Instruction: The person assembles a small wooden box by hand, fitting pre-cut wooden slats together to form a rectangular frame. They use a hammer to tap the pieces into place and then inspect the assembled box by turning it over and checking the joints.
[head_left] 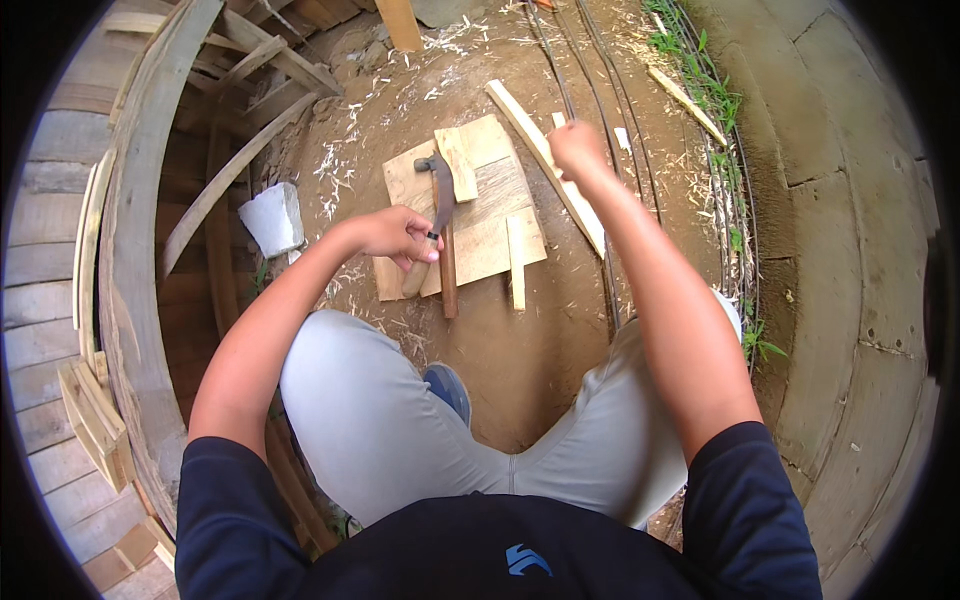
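My left hand [388, 236] is at the left side of a wooden board [490, 244] lying on the dirt. Its thumb and fingers close on a knife where the dark curved blade [444, 200] meets the wooden handle [415, 279]. A hammer [449, 280] with a brown handle lies beside and partly under the knife, its head toward the far side. My right hand [577, 150] is raised to the right of the board, curled into a fist over a long wood strip [520, 118]. Whatever it may hold is hidden. A short wood block [456, 165] and a thin stick [516, 262] rest on the board.
A white stone block [272, 219] sits to the left, near a wooden frame [145, 240] with slanting slats. Dark cables [612, 90] run along the ground at right, beside grass and a concrete slab [835, 250]. Wood shavings litter the dirt. My legs flank the near ground.
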